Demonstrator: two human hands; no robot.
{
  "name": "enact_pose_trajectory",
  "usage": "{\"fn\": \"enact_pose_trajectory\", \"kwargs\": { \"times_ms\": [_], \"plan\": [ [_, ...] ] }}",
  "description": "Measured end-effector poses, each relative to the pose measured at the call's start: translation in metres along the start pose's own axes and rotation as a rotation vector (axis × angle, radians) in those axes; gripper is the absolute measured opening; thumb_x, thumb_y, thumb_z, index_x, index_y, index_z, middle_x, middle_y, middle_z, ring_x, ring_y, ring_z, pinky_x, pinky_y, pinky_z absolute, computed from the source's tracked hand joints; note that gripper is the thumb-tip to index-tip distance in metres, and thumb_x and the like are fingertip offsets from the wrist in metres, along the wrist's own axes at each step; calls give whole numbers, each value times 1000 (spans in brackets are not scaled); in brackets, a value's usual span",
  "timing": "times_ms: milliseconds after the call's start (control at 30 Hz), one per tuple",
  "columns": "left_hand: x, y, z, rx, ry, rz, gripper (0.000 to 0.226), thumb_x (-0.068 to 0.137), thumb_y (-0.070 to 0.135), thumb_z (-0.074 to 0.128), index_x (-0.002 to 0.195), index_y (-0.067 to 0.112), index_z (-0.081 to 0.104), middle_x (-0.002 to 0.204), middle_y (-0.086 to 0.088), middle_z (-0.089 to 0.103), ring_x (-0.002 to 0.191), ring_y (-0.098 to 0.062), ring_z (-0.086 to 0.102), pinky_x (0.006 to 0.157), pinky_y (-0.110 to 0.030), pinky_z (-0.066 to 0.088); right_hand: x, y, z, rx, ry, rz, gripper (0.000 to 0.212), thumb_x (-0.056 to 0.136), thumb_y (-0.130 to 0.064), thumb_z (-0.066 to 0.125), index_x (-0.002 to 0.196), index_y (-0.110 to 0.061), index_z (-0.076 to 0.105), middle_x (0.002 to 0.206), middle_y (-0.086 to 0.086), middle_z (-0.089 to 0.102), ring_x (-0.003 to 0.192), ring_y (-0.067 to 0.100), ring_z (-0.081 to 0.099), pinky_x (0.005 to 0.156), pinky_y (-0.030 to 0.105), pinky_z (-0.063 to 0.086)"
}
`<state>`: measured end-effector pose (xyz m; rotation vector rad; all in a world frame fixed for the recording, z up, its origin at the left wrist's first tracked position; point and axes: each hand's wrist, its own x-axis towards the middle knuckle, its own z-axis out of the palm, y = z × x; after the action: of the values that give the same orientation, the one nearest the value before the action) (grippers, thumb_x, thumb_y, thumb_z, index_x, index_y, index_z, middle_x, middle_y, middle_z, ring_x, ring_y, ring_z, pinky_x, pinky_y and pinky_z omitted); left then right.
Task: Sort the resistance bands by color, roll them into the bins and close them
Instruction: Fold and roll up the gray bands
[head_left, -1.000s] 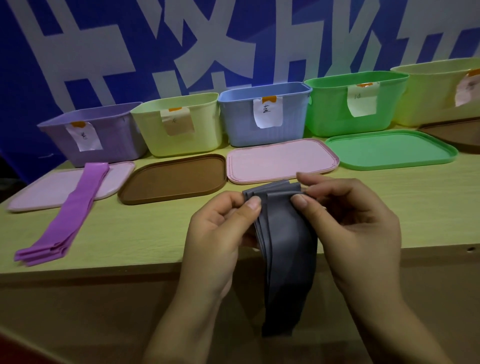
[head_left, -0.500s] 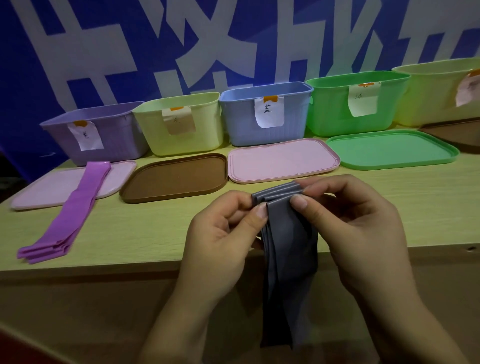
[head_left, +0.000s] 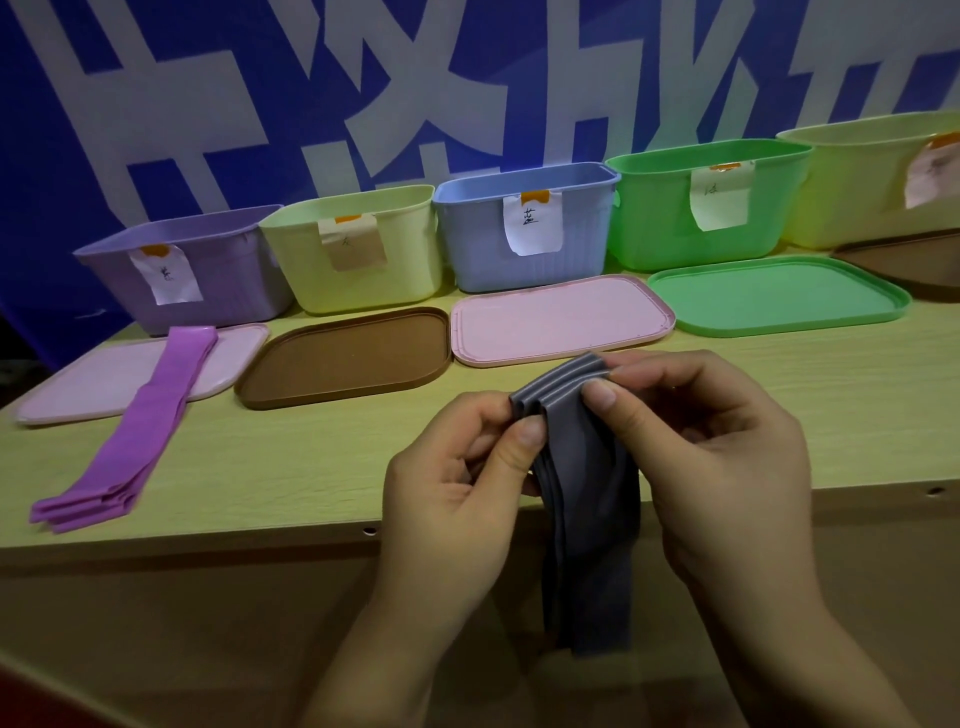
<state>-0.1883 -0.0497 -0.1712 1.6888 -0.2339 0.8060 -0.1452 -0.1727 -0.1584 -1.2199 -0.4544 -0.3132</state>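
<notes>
Purple bands (head_left: 124, 441) lie flat on the table (head_left: 311, 467) at far left, long axis running from the near edge back onto the pink lid (head_left: 78, 384) before the purple bin (head_left: 208, 275); no hand on them. Yellow bin (head_left: 358, 249) next, brown lid (head_left: 343, 358) in front, blue bin (head_left: 524, 228) further right.

Left hand (head_left: 457, 483): grip clamped, thumb and forefinger pinching the left top corner of the grey bands (head_left: 582, 467). Right hand (head_left: 717, 447): grip clamped too, pinching the right top corner, level with the left. The stacked top edges sit between the two grips, just over the table's near edge; the long axis hangs straight down below both hands, in front of the table, free end loose.

Likely next: roll from the pinched top downward. Target bin lies back and left, probably the yellow one, label too small to read. Left hand nearer to it.
</notes>
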Motion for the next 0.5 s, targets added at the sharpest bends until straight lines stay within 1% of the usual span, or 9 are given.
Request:
{"fn": "enact_pose_trajectory", "kwargs": {
  "times_ms": [67,167,233,300,333,433,500],
  "plan": [
    [0,-1,1,4,7,25,22,83,29,56,90,47,67,81,21,70,77,1,67,62,-16,53,0,1,-1,-6,1,4,10,65,-17,75,71,-16,66,78,-7,73,77,6,68,66,14,50],
    [-1,-2,2,-10,16,42,25,84,27,56,92,47,68,83,22,70,81,2,67,65,-12,51,-1,3,-1,-14,12,8,14,65,-15,80,71,-17,67,79,-4,73,78,9,69,66,15,51],
    [-3,-1,1,0,15,58,21,85,30,57,94,47,68,84,22,69,81,2,66,65,-11,50,-2,3,-1,-3,21,13,11,65,-18,75,71,-16,67,80,-3,73,78,9,69,66,15,51],
    [-3,1,1,26,1,73,13,86,42,60,96,45,66,85,22,68,80,1,65,64,-10,49,-4,1,0,-10,16,-9,8,65,-18,71,71,-15,66,80,-4,72,79,7,69,66,14,50],
    [-3,2,2,56,8,85,12,84,43,61,95,44,66,85,23,67,80,2,65,64,-9,48,-5,0,1,-13,14,-15,9,65,-17,70,72,-13,66,81,-3,72,79,6,69,67,13,50],
    [-1,1,3,130,58,116,12,83,30,62,90,39,64,84,24,67,81,3,65,65,-8,47,-4,-1,3,17,-15,-1,14,65,-13,72,76,-11,64,83,-1,72,79,5,69,66,13,50],
    [-1,0,1,108,85,112,15,83,28,62,89,40,66,83,23,67,79,3,64,65,-8,47,-1,0,1,82,-66,37,27,65,-7,79,85,-14,63,83,-3,73,80,7,69,68,14,51]
  ]
}}
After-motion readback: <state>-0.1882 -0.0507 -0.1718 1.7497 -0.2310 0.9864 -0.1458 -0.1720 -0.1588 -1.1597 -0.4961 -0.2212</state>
